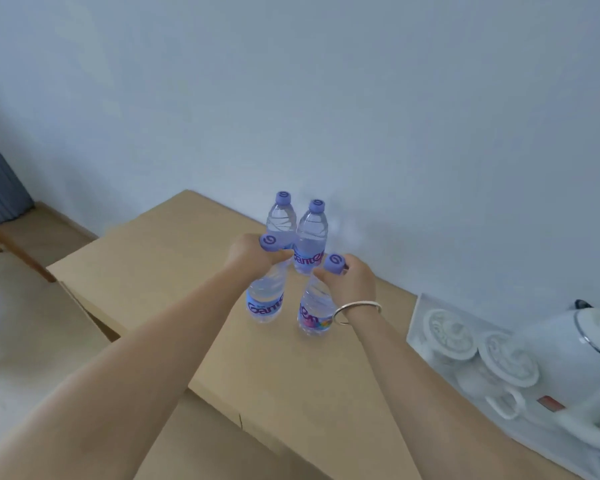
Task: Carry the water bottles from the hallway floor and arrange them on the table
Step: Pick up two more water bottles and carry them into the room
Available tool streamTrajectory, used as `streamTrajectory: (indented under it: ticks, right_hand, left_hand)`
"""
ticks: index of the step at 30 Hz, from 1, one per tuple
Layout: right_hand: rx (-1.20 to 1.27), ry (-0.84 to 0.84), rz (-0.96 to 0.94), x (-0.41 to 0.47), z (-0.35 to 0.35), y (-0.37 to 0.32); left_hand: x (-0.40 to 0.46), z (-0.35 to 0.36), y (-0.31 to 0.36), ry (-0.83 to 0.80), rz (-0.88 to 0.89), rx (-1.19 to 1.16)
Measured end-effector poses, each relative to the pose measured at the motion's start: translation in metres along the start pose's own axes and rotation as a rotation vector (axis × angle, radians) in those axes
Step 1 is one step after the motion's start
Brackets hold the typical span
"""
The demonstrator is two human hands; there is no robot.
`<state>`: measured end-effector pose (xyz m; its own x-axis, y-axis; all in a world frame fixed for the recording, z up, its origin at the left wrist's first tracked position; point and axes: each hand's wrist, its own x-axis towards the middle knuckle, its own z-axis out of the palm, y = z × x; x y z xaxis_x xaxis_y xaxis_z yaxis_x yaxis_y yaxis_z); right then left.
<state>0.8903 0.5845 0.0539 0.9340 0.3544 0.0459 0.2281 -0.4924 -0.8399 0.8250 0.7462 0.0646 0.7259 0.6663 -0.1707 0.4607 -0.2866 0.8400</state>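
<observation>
The left hand [248, 249] and right hand [352, 277] each grip a bottle by its neck — easy carrying. They hang over the counter [160, 247] beside two standing bottles [297, 233], apparently to extend the group.

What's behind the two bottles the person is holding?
Two more water bottles stand upright side by side on the table, close to the white wall. The left hand and its held bottle cover their lower parts, so their bases can't be seen.

Head camera looks down, close over table [146, 258]
</observation>
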Motion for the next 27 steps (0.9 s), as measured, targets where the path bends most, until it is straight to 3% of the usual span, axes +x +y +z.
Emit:
streamTrajectory:
  ticks: [10,19,27]
  right_hand:
    - [-0.061,0.037,0.104,0.056,0.012,0.0]
    - [-0.157,0.066,0.058,0.052,0.019,0.008]
    - [-0.084,0.075,0.135,0.045,0.027,0.01]
  left_hand:
    - [0.082,0.035,0.007,-0.067,0.019,0.127]
    - [0.079,0.045,-0.007,-0.008,0.164,0.247]
    - [0.067,0.051,-0.016,-0.008,0.144,0.227]
